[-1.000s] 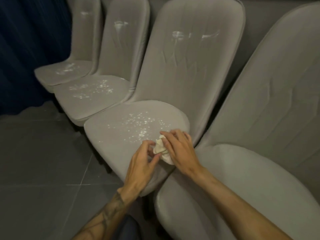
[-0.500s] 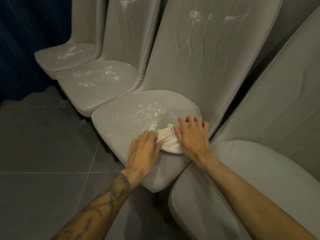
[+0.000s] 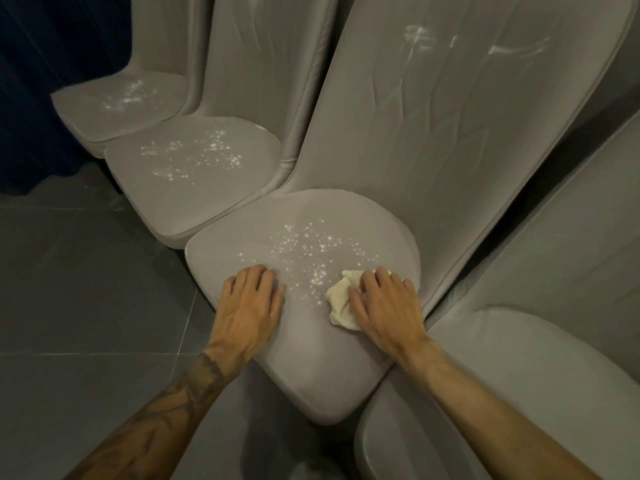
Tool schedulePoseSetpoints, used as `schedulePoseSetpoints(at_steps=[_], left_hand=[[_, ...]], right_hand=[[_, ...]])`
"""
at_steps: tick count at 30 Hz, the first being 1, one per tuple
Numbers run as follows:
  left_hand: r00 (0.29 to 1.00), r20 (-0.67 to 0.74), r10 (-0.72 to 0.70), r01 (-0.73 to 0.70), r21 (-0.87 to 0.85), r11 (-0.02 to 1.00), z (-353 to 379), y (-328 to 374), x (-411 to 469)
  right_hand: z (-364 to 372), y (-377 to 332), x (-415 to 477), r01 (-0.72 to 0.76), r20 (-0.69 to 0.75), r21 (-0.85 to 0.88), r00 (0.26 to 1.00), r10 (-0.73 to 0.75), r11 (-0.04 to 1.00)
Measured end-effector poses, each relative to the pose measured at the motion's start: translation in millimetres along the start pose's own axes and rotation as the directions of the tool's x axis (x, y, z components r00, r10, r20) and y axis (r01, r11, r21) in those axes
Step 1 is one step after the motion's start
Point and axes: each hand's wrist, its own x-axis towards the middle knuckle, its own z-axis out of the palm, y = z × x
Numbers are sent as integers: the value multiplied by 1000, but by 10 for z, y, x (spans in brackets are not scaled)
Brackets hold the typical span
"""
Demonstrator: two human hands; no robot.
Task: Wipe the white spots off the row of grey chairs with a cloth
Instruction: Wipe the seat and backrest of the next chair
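Note:
A row of grey chairs runs from far left to near right. The chair in front of me has a seat [image 3: 311,358] sprinkled with white spots [image 3: 308,251] and white smears [image 3: 419,39] on its backrest. A crumpled cream cloth [image 3: 339,303] lies on the seat's right side, and my right hand [image 3: 384,306] presses down on it with fingers spread over it. My left hand [image 3: 249,299] rests flat on the seat's left part, fingers straight, holding nothing.
Two more spotted seats lie to the left, a middle one [image 3: 194,161] and a far one [image 3: 117,102]. A spotless grey chair [image 3: 519,375] sits at the near right. Dark tiled floor [image 3: 86,306] spreads to the left, with a dark blue curtain [image 3: 41,64] behind.
My left hand has let go of the cloth and slid left onto the bare seat. My right hand keeps the cloth pressed down. The view has tilted down and closer.

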Motion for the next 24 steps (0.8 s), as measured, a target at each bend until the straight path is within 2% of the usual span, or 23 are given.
schedulePoseSetpoints(at_steps=[4, 7, 9, 14, 15, 19, 24], left_hand=[[999, 3, -52, 52, 11, 999, 92, -247, 282], [996, -42, -83, 83, 9, 996, 175, -411, 433], [994, -22, -110, 110, -11, 994, 198, -496, 473], [984, 1, -179, 179, -34, 983, 208, -567, 437], [983, 2, -186, 186, -36, 982, 212, -562, 440], [983, 2, -185, 185, -25, 982, 250, -548, 456], [991, 18, -136, 136, 3, 991, 256, -630, 468]], right_hand=[[235, 13, -76, 73, -27, 31, 997, -72, 997], [434, 33, -199, 111, 48, 66, 992, -114, 992], [523, 150, -72, 104, 106, 72, 988, -112, 992], [428, 377, 559, -146, 228, 97, 966, 121, 984], [433, 282, 532, -162, 245, 129, 961, 127, 978], [509, -17, 105, -75, 242, 193, 970, 26, 978], [369, 102, 546, -219, 322, 169, 934, 156, 961]])
